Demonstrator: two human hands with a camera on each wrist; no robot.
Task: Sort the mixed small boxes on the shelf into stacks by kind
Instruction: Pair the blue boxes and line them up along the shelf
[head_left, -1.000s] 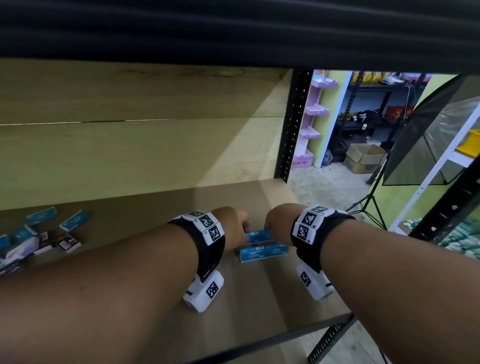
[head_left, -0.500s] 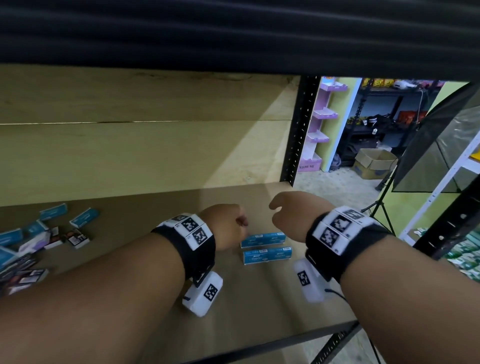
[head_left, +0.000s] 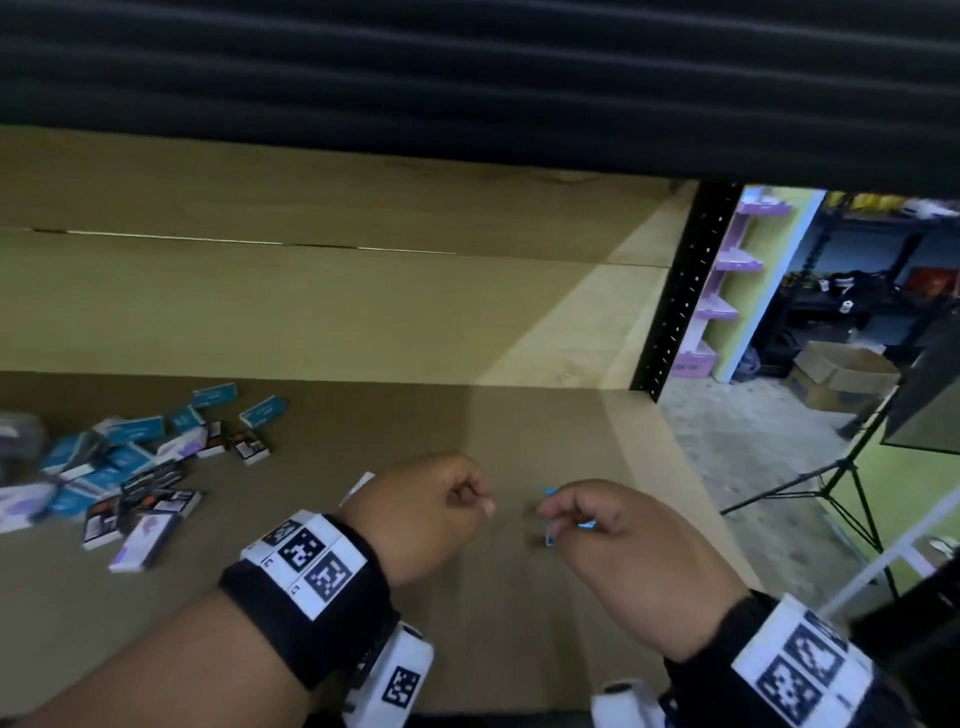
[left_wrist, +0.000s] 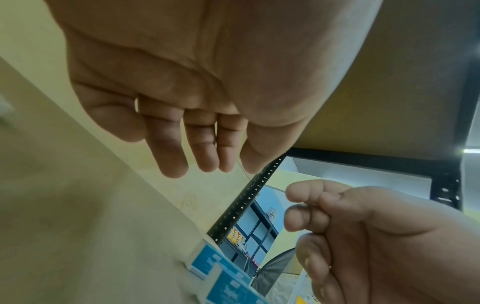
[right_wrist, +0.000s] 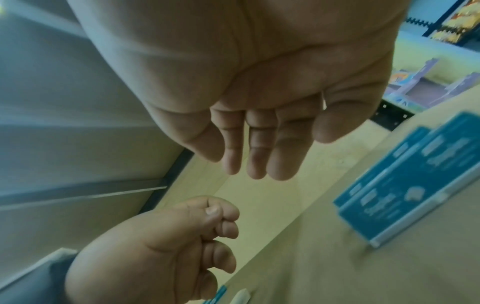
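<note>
While both forearms reach in over its near edge, the wooden shelf board fills most of the head view, with a pale back panel on its far side and a black perforated upright at its far right corner. Beyond that upright stand purple wall shelves and, on the floor, an open cardboard carton and a black tripod stand.

On the left of the board lies a mixed heap of small boxes: teal, dark printed and white-and-purple kinds, lying flat and overlapping, unsorted.

Right of centre, two blue boxes lie flat side by side and touching, long edges together; in the head view they are almost wholly hidden under the right hand.

Left hand: raised above the board just left of the two blue boxes, fingers curled loosely inward, grasping nothing. The right wrist view confirms an empty, relaxed curl.

Right hand: raised above the two blue boxes, apart from them, fingers loosely bent, grasping nothing. The hands are near each other without touching.

Each wrist carries a black band with white coded tags.
</note>
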